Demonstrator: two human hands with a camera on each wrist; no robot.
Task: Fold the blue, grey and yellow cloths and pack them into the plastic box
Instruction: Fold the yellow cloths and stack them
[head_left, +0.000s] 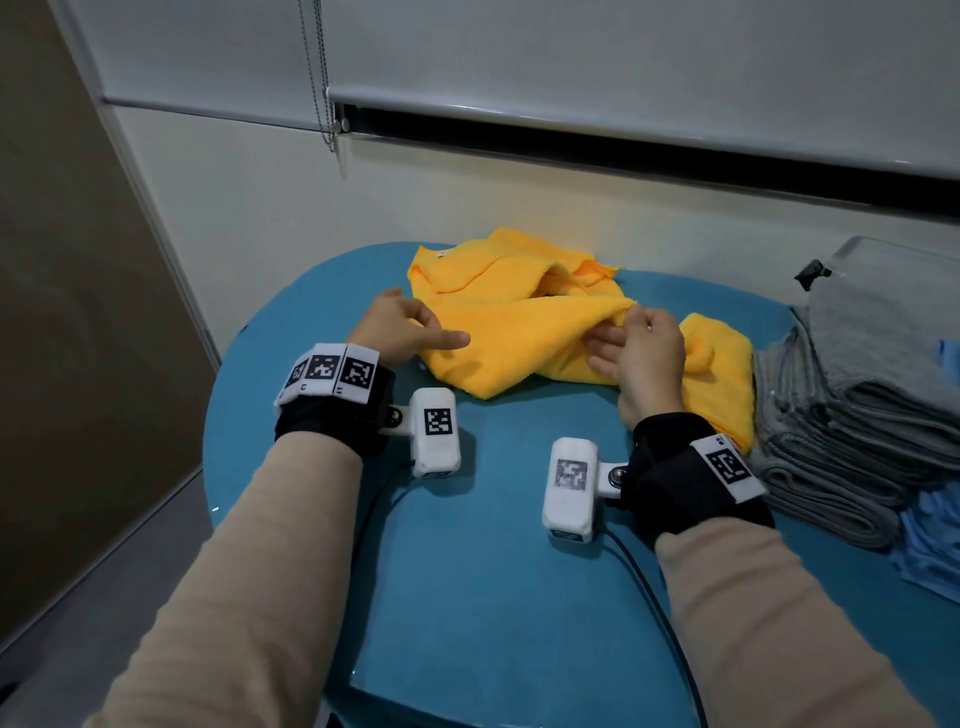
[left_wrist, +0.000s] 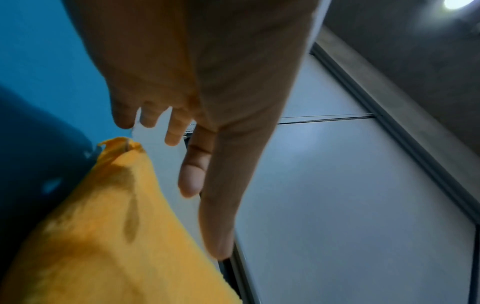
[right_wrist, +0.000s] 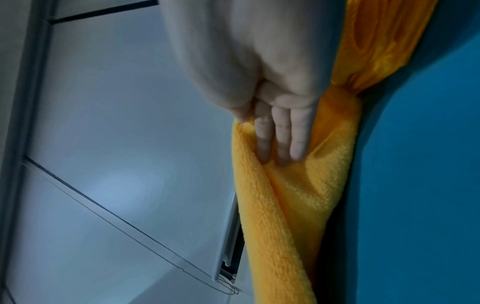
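A crumpled yellow cloth (head_left: 519, 332) lies on the blue table (head_left: 493, 571), toward its far side. My right hand (head_left: 644, 348) pinches a raised fold of it between thumb and forefinger; in the right wrist view the other fingers (right_wrist: 280, 139) lie straight along the yellow cloth (right_wrist: 298, 195). My left hand (head_left: 410, 332) hovers at the cloth's left edge with straight fingers (left_wrist: 192, 164), holding nothing, just above the yellow cloth (left_wrist: 103, 226). More yellow fabric (head_left: 722, 374) lies to the right of my right hand. A clear plastic box (head_left: 883, 260) stands at the far right.
A stack of folded grey cloths (head_left: 831, 447) sits on the table's right side, with blue cloths (head_left: 930, 535) beside it at the frame's edge. A wall and a roller blind with a bead chain (head_left: 322, 78) stand right behind the table.
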